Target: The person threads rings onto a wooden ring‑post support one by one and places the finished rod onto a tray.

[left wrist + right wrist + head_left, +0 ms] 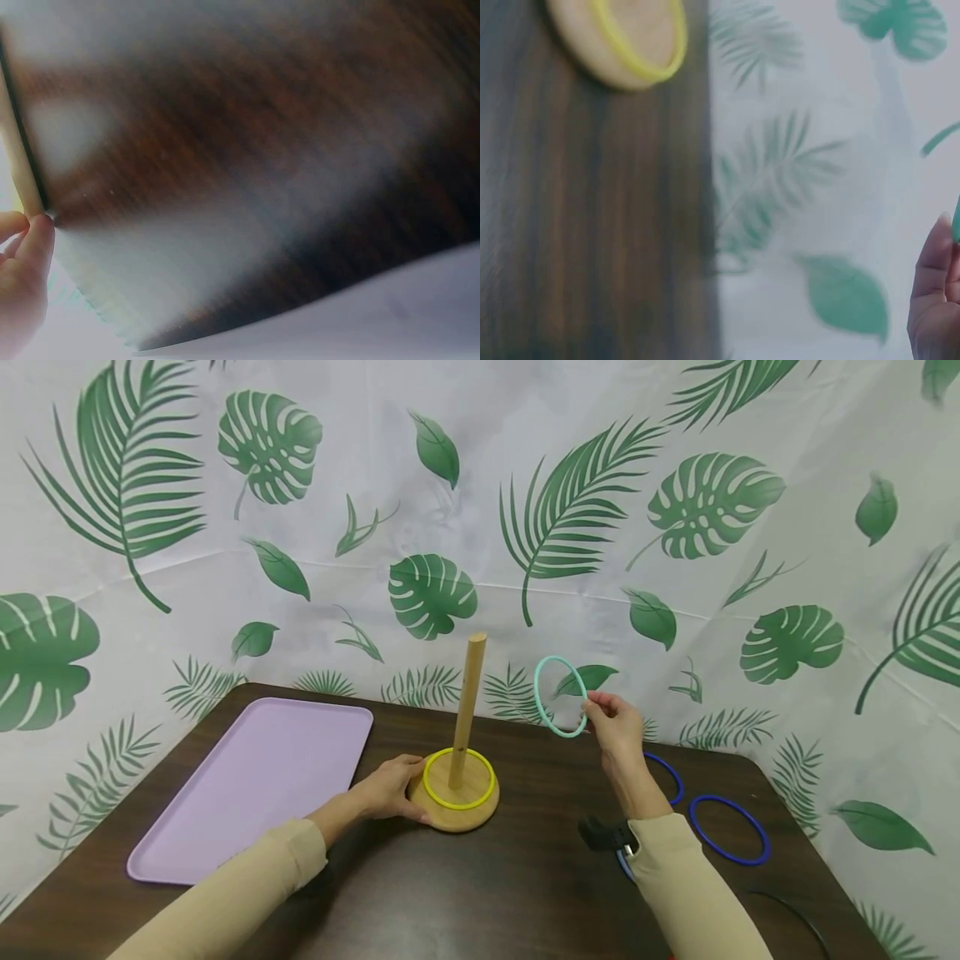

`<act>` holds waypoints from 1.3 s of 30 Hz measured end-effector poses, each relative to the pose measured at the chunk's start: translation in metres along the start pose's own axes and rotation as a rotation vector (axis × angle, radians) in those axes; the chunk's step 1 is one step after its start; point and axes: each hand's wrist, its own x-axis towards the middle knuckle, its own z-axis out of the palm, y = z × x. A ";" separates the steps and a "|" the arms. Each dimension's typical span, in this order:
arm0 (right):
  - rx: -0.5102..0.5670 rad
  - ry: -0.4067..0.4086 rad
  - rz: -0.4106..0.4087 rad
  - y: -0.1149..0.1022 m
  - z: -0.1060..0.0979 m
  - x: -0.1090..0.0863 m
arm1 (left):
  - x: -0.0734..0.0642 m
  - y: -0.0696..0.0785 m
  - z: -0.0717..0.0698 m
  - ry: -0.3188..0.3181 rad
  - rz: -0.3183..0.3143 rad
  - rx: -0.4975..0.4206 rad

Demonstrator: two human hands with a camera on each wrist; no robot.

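Observation:
A wooden stand, an upright post on a round base, stands on the table with a yellow ring lying around the post's foot. My left hand grips the left edge of that base, thumb at the front. In the left wrist view, fingertips meet the base's rim. To the right of the post and below its top, my right hand pinches a mint-green ring by its right side, held upright in the air. Only a bit of the ring shows in the right wrist view.
A lilac tray lies on the left of the dark wooden table. At the right lie a blue ring, another blue ring partly behind my right forearm, and a thin black curved strip. A leaf-print cloth hangs behind.

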 end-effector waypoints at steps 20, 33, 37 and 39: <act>0.141 -0.148 -0.146 -0.074 0.058 -0.020 | 0.000 -0.002 0.000 0.012 0.022 0.003; 0.034 -0.198 -0.201 -0.069 0.089 -0.025 | -0.001 -0.002 0.000 0.014 0.029 -0.004; -0.021 -0.187 -0.190 -0.053 0.091 -0.027 | -0.002 -0.003 0.000 0.025 0.056 0.011; -0.051 -0.179 -0.185 -0.042 0.091 -0.028 | -0.002 -0.003 0.000 0.028 0.060 0.014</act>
